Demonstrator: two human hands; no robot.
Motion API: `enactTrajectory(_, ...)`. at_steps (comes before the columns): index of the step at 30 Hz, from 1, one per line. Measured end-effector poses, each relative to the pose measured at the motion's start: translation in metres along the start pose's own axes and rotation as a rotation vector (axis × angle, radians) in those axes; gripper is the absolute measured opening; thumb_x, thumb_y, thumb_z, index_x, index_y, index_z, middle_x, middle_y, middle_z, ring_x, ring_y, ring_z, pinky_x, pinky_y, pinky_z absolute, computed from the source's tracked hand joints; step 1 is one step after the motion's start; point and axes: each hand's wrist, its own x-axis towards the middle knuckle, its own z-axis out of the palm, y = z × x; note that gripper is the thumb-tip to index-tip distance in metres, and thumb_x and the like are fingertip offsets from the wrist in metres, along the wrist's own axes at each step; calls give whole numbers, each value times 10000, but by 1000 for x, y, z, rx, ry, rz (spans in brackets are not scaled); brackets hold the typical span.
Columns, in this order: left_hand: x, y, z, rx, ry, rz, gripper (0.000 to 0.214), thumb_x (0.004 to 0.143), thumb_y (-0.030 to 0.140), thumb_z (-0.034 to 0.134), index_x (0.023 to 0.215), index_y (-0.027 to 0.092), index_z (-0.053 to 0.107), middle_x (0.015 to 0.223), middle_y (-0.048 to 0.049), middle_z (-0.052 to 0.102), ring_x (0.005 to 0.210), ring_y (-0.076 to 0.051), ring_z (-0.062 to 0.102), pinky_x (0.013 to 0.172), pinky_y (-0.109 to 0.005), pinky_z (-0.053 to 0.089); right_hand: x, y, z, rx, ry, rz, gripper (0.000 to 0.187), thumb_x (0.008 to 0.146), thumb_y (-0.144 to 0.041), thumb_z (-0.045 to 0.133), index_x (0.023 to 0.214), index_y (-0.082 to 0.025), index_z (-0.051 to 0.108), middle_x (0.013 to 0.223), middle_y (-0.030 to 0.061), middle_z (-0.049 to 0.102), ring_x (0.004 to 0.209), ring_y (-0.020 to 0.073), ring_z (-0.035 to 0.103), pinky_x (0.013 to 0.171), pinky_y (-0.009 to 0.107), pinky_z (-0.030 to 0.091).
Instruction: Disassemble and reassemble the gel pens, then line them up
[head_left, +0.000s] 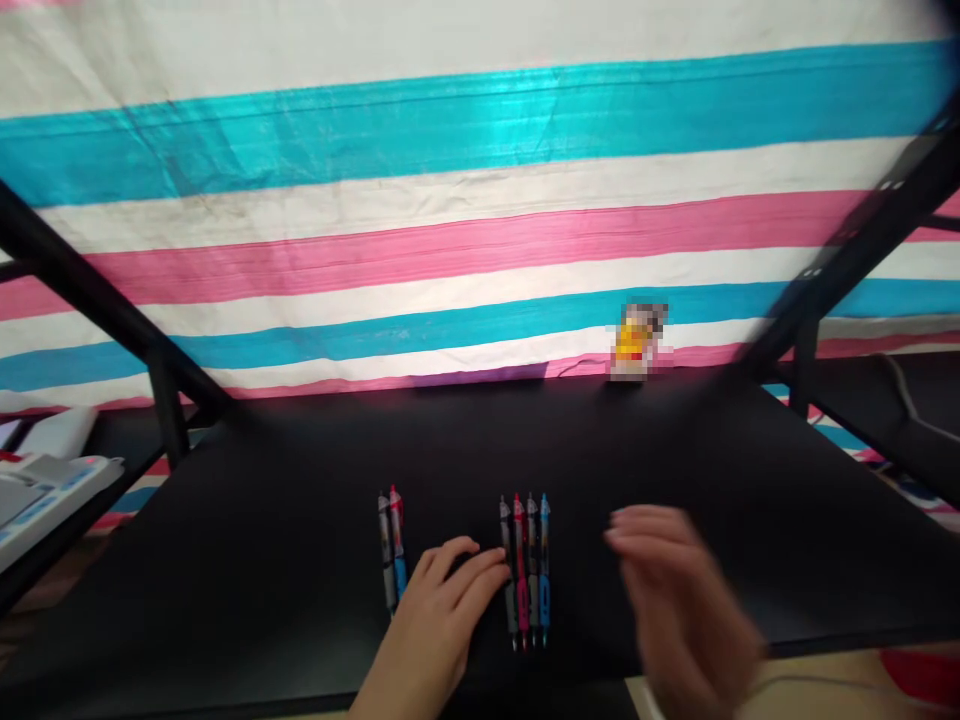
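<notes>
Four pens (525, 570) lie side by side, mid-tabletop, tips toward you: grey, red, grey, blue. Slim retractable type, clips up. Two more pens (391, 550), grey and red-and-blue, lie close together just left of them.

Your left hand (448, 600) is flat on the tabletop between the two groups. Grip spread, pinching nothing, fingertips (491, 565) touching or just beside the leftmost of the four. Your right hand (679, 600) is right of the four, well clear of them. It's blurred, but the grip looks loose and empty.

The black tabletop (480, 450) carries a small yellow packet (637, 340), pixelated, at the far edge. Behind it hangs a white, blue and pink striped cloth (480, 240), crossed by black metal bars (97, 290). A white-and-blue device (52, 495) sits low at far left.
</notes>
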Motion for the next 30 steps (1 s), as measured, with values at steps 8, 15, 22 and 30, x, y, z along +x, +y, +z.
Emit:
enactTrajectory(8,6,-5,18,11,-40,72,228,1043,90,507,1054,211,701,1051,-58,751,1080,-238,653,912,-376,532,-44,32,36,71,-224,100,301,1025,-17,498,1101,-251,672,986,50,679,938,193,670,791,288,556)
enactTrajectory(15,11,-9,20,50,4,125,260,1038,56,491,958,215,679,1066,-40,761,1086,-225,664,957,-395,535,-47,31,33,148,-195,194,262,1043,-60,503,1046,-257,676,967,39,659,923,191,648,793,285,516)
enactTrajectory(22,9,1,13,15,188,58,296,1087,80,435,1012,207,692,908,-7,763,949,-153,712,1105,-400,467,-48,26,38,100,-261,120,192,994,-183,557,1110,-254,693,1020,69,714,1016,286,592,899,441,456)
enactTrajectory(30,12,17,10,-4,274,-24,309,1084,68,436,1135,194,714,931,-33,768,850,-143,708,950,-350,450,-45,31,27,68,-396,131,248,1065,-194,506,824,-228,555,775,14,552,754,205,542,677,337,446)
